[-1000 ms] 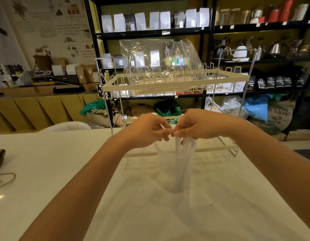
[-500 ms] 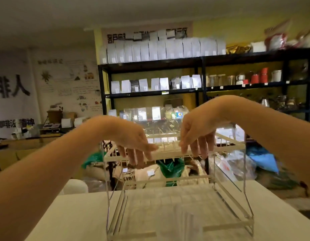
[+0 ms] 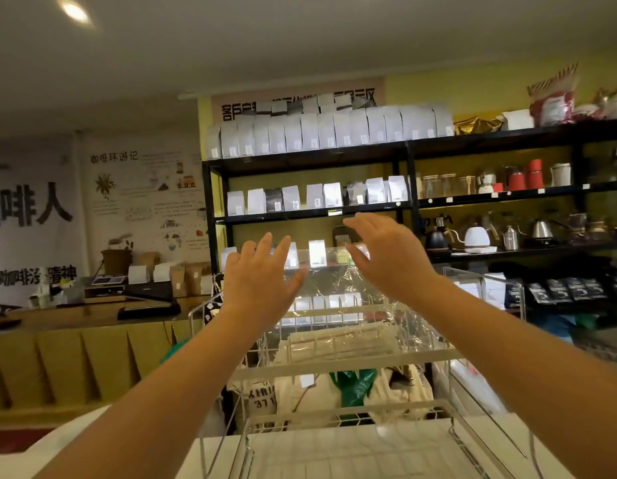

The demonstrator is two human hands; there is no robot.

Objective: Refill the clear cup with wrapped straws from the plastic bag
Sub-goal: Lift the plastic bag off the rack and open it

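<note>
While your left hand (image 3: 262, 281) and right hand (image 3: 386, 257) reach up with fingers spread, holding nothing, the bag (image 3: 338, 299) sits on the rack's (image 3: 341, 363) top tier, just beyond both; straws (image 3: 338, 342) lie inside it.

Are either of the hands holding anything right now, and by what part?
Nothing is held. The left hand and right hand are open with fingers spread, raised in front of the plastic bag on the wire rack.

Ahead of me black shelving (image 3: 407, 157) carries white pouches and kettles; a wooden counter (image 3: 75, 347) sits left, a ceiling light (image 3: 74, 12) glows overhead.
</note>
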